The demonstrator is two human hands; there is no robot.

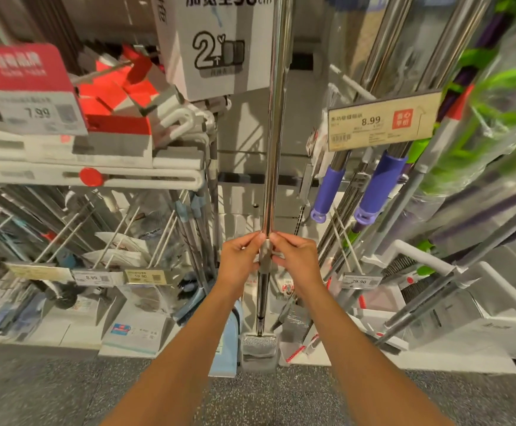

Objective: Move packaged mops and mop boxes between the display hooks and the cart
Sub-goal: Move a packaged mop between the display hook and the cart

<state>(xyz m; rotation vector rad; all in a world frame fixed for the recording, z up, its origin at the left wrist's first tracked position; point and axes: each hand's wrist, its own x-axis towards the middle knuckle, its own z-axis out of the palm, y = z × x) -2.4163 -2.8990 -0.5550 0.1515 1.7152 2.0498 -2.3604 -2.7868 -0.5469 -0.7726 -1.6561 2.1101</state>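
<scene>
- Both sets of fingers (261,241) are curled and pinched from either side on a small grey collar (264,256) on the mop pole (273,155), at centre frame, just below the middle.
- The left hand (240,256) and right hand (293,256) sit level and equally near; neither leads.
- The pole's long axis runs straight up and down the frame: up past the white mop box (216,47), down to the grey mop head (259,348) near the floor.
- Any coming move, I judge, must follow that vertical line.
- Hidden: the pole's top is cut off at the upper edge, so any hook holding it is unseen; no cart shows; what the collar does is unclear.
</scene>
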